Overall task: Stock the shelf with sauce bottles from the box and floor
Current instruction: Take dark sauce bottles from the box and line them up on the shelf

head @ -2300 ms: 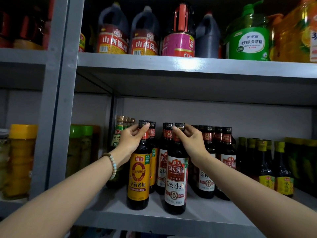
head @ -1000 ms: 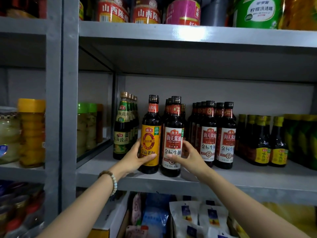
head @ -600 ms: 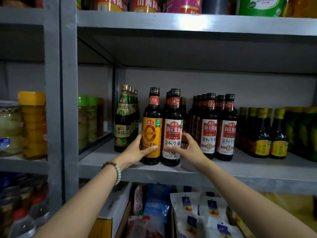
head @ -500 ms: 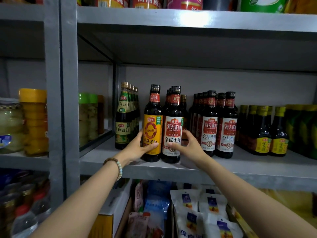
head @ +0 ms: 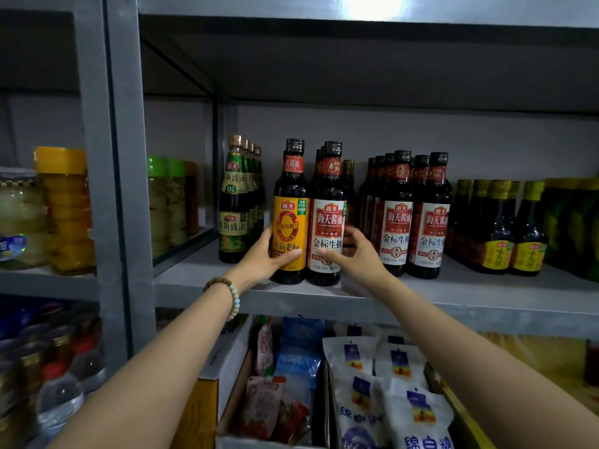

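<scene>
Two bottles are in play, both upright on the shelf (head: pixel 453 296): we take the yellow-label bottle (head: pixel 289 218) as landmark, and the white-label bottle (head: pixel 328 222) stands touching its right side. The left hand (head: pixel 264 256) wraps the landmark's lower body, thumb across the label front, fingers going round behind out of sight. The right hand (head: pixel 358 256) holds its neighbour low down, thumb on the label front, fingers curled round the far side. Both bases sit on the board close to its front edge, in front of more dark bottles lined up behind the landmark. Risks as we judge them: letting go this near the edge leaves tall narrow glass easy to tip forward, down onto the packets (head: pixel 372 384) below the landmark. Pushing back too hard could knock the ones behind, which we can only partly see. Sliding sideways could bump the green-label bottles (head: pixel 234 205) just left of the landmark or the matching rows (head: pixel 397 222) to its right. The two held bottles touch, so a jerk could clink or chip. Low grip means tops may wobble.
</scene>
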Motion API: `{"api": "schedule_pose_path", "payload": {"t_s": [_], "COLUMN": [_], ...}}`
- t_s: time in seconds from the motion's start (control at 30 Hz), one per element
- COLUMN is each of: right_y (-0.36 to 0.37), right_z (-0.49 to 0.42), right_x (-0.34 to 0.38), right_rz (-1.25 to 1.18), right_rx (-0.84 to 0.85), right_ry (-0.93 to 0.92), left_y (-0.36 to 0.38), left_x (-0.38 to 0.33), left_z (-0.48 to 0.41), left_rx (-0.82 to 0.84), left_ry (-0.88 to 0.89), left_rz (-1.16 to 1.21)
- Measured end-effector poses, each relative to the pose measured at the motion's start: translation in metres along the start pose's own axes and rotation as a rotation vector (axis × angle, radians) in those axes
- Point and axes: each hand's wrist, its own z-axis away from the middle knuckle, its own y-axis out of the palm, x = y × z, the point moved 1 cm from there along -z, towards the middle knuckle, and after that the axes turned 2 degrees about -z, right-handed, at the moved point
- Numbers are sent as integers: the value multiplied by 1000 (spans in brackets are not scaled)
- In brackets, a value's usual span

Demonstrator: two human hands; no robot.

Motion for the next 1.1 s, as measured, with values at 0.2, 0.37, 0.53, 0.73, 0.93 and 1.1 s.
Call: {"api": "schedule_pose_path", "payload": {"t_s": [0.2,0.37,0.53,0.73,0.93,1.1], "right_y": [1,1,-6,-31,-59,-73], "right_z": [1,3,16,75,146,212], "right_x": [0,3,17,16,0,-33], "right_rz": [40,75,162,426,776,706], "right_rx": [-5,7,36,76,142,192], "right_ry": [21,40,27,-55,-257,-152], "left_y": [2,2,2,20,61,95], "left_x": [0,-3,-12,-15,-19,5], "left_z": [2,8,26,88,170,246], "left_rx": [-53,-125,-291,-391,-301,-150], "left_ry": [16,17,44,40,96,-28], "left_rz": [-74,-136,-326,-470,-679,-723]}}
